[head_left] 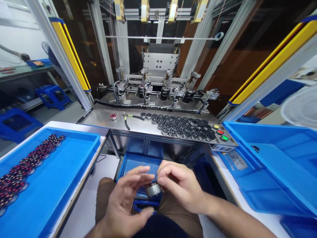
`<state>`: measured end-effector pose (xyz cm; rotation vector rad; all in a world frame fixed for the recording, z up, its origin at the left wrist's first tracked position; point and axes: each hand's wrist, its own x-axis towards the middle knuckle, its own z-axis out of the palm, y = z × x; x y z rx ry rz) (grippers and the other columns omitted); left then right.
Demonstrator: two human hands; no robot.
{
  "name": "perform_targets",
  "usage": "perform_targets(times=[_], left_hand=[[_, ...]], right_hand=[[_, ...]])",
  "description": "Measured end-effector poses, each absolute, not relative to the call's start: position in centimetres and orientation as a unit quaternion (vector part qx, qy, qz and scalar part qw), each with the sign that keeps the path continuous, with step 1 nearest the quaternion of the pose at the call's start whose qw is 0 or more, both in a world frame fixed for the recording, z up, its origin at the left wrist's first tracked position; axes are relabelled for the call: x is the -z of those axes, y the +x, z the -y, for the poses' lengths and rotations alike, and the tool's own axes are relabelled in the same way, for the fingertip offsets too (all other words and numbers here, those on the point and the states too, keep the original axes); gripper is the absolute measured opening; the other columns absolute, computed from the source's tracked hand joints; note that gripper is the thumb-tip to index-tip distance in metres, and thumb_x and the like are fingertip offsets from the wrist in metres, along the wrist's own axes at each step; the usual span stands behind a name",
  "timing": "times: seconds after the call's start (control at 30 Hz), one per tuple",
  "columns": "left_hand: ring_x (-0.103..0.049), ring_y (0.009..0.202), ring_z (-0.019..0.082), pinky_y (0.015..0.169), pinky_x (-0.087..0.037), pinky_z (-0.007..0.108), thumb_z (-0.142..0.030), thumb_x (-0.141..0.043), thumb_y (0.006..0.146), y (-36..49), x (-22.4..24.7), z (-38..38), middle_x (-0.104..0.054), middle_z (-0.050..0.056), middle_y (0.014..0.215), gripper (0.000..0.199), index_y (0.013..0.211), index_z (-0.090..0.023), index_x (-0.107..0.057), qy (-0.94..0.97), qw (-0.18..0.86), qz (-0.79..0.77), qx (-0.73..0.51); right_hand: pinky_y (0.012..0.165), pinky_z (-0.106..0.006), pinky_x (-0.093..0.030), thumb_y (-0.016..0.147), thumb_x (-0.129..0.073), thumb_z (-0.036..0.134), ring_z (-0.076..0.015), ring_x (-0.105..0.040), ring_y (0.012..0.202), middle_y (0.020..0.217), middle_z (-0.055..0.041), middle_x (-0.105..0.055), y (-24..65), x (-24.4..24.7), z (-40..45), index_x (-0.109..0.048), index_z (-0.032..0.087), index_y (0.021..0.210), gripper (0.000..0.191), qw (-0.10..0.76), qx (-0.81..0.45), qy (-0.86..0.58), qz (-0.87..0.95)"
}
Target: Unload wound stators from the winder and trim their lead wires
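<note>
Metal counter [99,116] is flanked by blue bin [284,172] at right, blue tray [69,172] at left. Black parts [178,125] are massed toward counter's right end. Left hand [123,198] is spread wide, thumb apart; right hand [182,185] is pinched, grip on part can't be told. Pliers [126,122] are laid left of black parts. Silver part [153,189] is seen between hands, short of counter's front edge, width running crosswise, right fingertips nearer.
</note>
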<state>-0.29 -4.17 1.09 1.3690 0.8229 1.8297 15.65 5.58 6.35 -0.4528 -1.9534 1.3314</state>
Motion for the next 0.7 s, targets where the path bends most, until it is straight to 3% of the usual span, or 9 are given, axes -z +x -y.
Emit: perform_targets(times=[0.1, 0.17, 0.23, 0.3, 0.4, 0.53, 0.6, 0.7], left_hand=[[-0.064, 0.115, 0.028, 0.096, -0.054, 0.035, -0.048, -0.085, 0.063, -0.4, -1.7, 2.9, -0.063, 0.014, 0.131, 0.076, 0.129, -0.024, -0.056, 0.415, 0.529, -0.286, -0.682], [-0.073, 0.086, 0.024, 0.074, -0.06, 0.03, -0.064, -0.067, 0.075, -0.4, -1.7, 1.9, -0.074, 0.016, 0.102, 0.064, 0.114, -0.013, -0.064, 0.37, 0.674, -0.253, -0.587], [-0.07, 0.055, 0.019, 0.047, -0.055, 0.023, -0.065, -0.052, 0.085, -0.3, -1.5, 1.2, -0.073, 0.012, 0.072, 0.06, 0.097, -0.008, -0.067, 0.343, 0.781, -0.19, -0.486], [-0.068, 0.047, 0.017, 0.039, -0.049, 0.017, -0.055, -0.057, 0.087, -0.1, -1.3, 1.1, -0.07, 0.007, 0.062, 0.045, 0.093, -0.011, -0.065, 0.323, 0.803, -0.161, -0.474], [-0.071, 0.057, 0.013, 0.046, -0.049, 0.013, -0.032, -0.072, 0.083, 0.3, -1.7, 1.7, -0.072, 0.001, 0.073, 0.022, 0.099, -0.02, -0.065, 0.299, 0.734, -0.201, -0.575], [-0.072, 0.088, 0.015, 0.076, -0.055, 0.021, -0.016, -0.085, 0.065, 0.1, -2.8, 2.4, -0.07, -0.001, 0.106, 0.037, 0.095, -0.026, -0.066, 0.284, 0.628, -0.211, -0.693], [-0.068, 0.103, 0.018, 0.088, -0.053, 0.026, -0.022, -0.088, 0.061, -0.1, -3.2, 2.2, -0.07, -0.002, 0.106, 0.04, 0.095, -0.027, -0.067, 0.268, 0.608, -0.184, -0.724], [-0.069, 0.095, 0.022, 0.08, -0.055, 0.029, -0.051, -0.075, 0.074, -0.2, -3.0, 1.4, -0.072, 0.006, 0.094, 0.039, 0.097, -0.02, -0.069, 0.263, 0.678, -0.191, -0.66]], right_hand=[[0.059, -0.024, -0.049, 0.094, -0.052, 0.015, -0.0131, -0.06, 0.066, 0.072, -0.0045, -0.065, 16.1, -7.6, -6.3, -0.062, 0.017, 0.085, 0.014, 0.366, -0.341, -0.055, 0.864], [0.058, -0.023, -0.049, 0.095, -0.051, 0.011, -0.013, -0.061, 0.067, 0.073, -0.0059, -0.065, 16.2, -8.2, -6.5, -0.062, 0.015, 0.089, 0.013, 0.362, -0.268, -0.011, 0.893], [0.056, -0.023, -0.048, 0.095, -0.051, 0.011, -0.0126, -0.06, 0.065, 0.073, -0.0062, -0.066, 16.3, -8.6, -6.5, -0.062, 0.014, 0.089, 0.013, 0.357, -0.225, -0.005, 0.907], [0.055, -0.022, -0.047, 0.094, -0.051, 0.01, -0.0119, -0.059, 0.063, 0.071, -0.0048, -0.066, 16.4, -9.0, -6.3, -0.062, 0.015, 0.088, 0.013, 0.357, -0.215, -0.019, 0.909], [0.056, -0.023, -0.048, 0.092, -0.054, 0.008, -0.0116, -0.059, 0.062, 0.07, -0.0031, -0.065, 16.5, -9.3, -5.9, -0.062, 0.016, 0.086, 0.013, 0.383, -0.23, -0.067, 0.892], [0.057, -0.021, -0.048, 0.092, -0.055, 0.009, -0.011, -0.059, 0.063, 0.069, -0.0019, -0.064, 16.3, -9.5, -5.6, -0.063, 0.016, 0.081, 0.015, 0.404, -0.274, -0.133, 0.863], [0.058, -0.022, -0.049, 0.093, -0.055, 0.011, -0.0115, -0.06, 0.064, 0.069, -0.0024, -0.064, 16.2, -9.6, -5.6, -0.063, 0.016, 0.081, 0.015, 0.397, -0.31, -0.124, 0.855], [0.058, -0.022, -0.05, 0.095, -0.054, 0.015, -0.0118, -0.06, 0.064, 0.068, -0.0027, -0.065, 16.0, -9.9, -5.7, -0.063, 0.016, 0.083, 0.015, 0.38, -0.349, -0.074, 0.853]])
